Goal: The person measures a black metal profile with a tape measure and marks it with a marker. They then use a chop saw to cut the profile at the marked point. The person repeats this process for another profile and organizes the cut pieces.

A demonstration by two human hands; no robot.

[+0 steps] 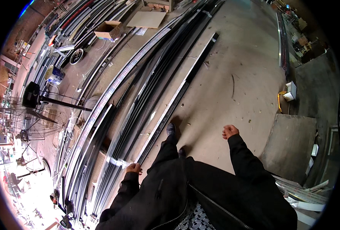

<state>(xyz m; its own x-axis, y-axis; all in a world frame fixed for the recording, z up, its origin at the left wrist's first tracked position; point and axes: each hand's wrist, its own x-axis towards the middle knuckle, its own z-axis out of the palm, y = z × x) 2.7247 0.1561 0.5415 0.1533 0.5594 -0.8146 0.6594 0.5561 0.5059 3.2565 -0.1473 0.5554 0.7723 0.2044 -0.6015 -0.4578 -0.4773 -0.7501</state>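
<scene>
Found left hand (133, 168) with fingers part-curled at the near end of a long light-edged profile (175, 99) on the floor (250, 69), just beside the white wrap (118, 162) of a bundle of dark profiles (151, 81), but unable to tell contact or grip. Noted right hand (230, 132) well apart, raised over the floor, fingers curled in and pressed together. Recorded farther off, past the bundle: a white bucket (76, 56) with dark contents, an open cardboard box (108, 30) and, beyond, a flat tan board (147, 19).
</scene>
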